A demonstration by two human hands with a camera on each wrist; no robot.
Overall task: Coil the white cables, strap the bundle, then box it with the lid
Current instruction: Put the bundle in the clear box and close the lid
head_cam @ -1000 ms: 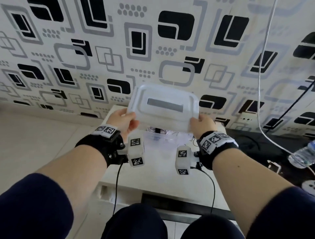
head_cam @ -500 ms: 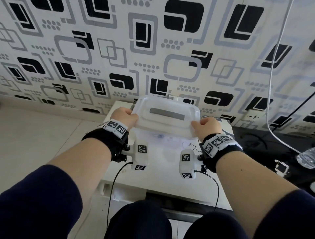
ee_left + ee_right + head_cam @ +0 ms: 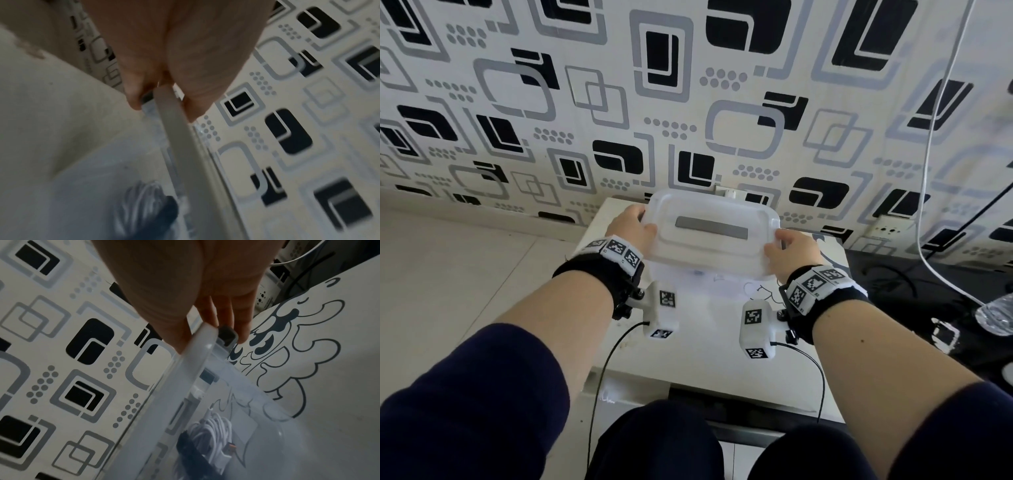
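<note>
white cables [image 3: 213, 426] sit coiled in a bundle inside the clear box [image 3: 277, 426], low in the right wrist view, with a dark strap [image 3: 191, 449] wrapped across them. in the left wrist view the same bundle shows blurred near the bottom centre [image 3: 141, 211].

we hold the translucent lid [image 3: 712, 233] with both hands, in the centre of the head view. our left hand [image 3: 631, 228] grips the lid's left short end, thumb on top and fingers [image 3: 133, 95] curled under the rim. our right hand [image 3: 789, 253] grips the right short end the same way, thumb over the edge [image 3: 197, 352] and fingers [image 3: 242, 318] down beside a grey latch [image 3: 227, 335] on the box rim. both hands are closed around the lid.

the lid has a grey strip along its middle and lies over the box, its near edge raised a little so the box interior shows beneath. whether the far edge is seated we cannot tell.

the box stands on a white table [image 3: 709, 356] with a black cartoon drawing [image 3: 298, 340] to its right. behind it rises a wall [image 3: 688, 85] patterned with black and grey squares. at the right edge of the head view a white cord [image 3: 935, 137] hangs down, and a plastic bottle [image 3: 996, 313] lies below it.
</note>
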